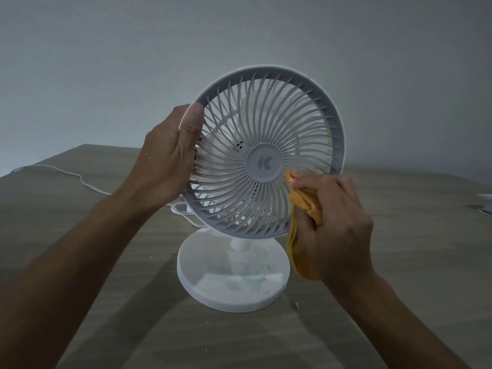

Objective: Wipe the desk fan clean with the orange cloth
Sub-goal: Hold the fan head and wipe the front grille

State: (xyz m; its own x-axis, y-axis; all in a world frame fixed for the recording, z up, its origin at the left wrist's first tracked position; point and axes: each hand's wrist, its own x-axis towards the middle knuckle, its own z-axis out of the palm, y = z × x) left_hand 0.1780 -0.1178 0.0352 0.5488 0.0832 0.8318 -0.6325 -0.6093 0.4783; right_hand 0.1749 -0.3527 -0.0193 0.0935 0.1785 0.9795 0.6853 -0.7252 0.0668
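- Desk fan [262, 155]: stands upright on the wooden table [399, 262], its grey front grille facing the viewer and its round white base [233, 275] at 6 o'clock below the head.
- Left hand [170, 153]: grips the grille rim at about 9 o'clock, thumb on the front, steadying the head.
- Right hand [335, 225]: holds the bunched orange cloth [306, 206], pressing a fold against the spokes at roughly 4 o'clock, just beside the hub.
- Progress (judged): wiping of the grille is under way; which spokes are already clean cannot be told. The base shows pale smears and blotches, so it appears undone; rim, rear and stem likely remain.
- Surroundings: a white cord [80, 179] trails off at 9 o'clock; specks lie on the table.
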